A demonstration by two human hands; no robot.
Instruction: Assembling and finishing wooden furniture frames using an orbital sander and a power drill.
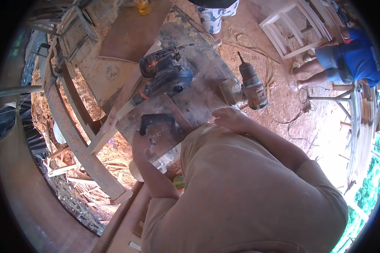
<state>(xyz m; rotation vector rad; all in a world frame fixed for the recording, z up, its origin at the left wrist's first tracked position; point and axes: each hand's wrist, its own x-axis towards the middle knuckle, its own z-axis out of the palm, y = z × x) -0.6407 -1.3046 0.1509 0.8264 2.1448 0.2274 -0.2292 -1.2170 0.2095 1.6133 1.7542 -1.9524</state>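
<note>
My left hand point(140, 145) is at the near left edge of a dusty worktable point(198, 88), its fingers closed at the lower end of a black U-shaped piece point(158, 120). What that piece is, I cannot make out. My right hand point(232, 119) rests palm down by the table's near right edge, close to my lap; its fingertips are mostly hidden. Just beyond it is a cordless drill point(254, 90) with a bit fitted, pointing away from me. A black and blue cordless blower point(166, 78) lies farther off, left of centre, its nozzle toward my left.
Wooden strips point(118, 105) cross the table's left side, beside a brown board point(133, 29). A curved beam point(69, 118) runs above wood scraps point(93, 177). A person in patterned shorts point(211, 19) stands ahead; another in blue point(354, 57) is by a wooden frame point(297, 29). Cords cross the floor.
</note>
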